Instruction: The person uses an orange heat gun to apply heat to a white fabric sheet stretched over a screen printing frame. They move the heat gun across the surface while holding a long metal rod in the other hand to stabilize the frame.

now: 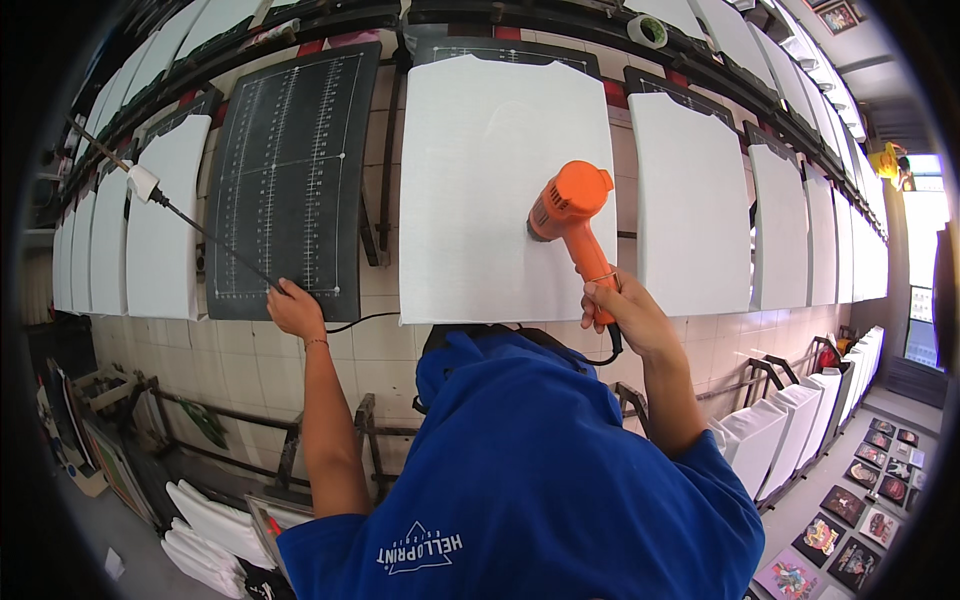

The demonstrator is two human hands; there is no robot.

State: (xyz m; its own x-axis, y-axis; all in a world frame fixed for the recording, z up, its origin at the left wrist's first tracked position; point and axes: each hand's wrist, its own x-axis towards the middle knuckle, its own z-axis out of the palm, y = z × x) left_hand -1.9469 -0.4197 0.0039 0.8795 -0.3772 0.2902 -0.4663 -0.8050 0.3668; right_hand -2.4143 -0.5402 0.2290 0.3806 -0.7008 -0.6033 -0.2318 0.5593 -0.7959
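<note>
My right hand (632, 308) is wrapped around the handle of an orange heat gun (577, 215). The gun is over a white T-shirt (470, 200) stretched flat on a board, its dark nozzle facing down toward the cloth. A black cord leaves the base of its handle. With closed fingers, my left hand (297, 309) grips a black cable (222, 244) at the near edge of a bare dark board (285, 170) with white ruled markings. From that hand the cable slants up left, taut, to a white connector (144, 184). Another stretch passes behind my wrist toward the right.
Boards dressed in white shirts (690, 200) line both sides. A dark rail (520, 18) runs behind them, with a roll of green tape (647, 32) on it. Nearer me, metal frames (290, 455) and a second row of white-covered boards (752, 440) stand over the tiled floor.
</note>
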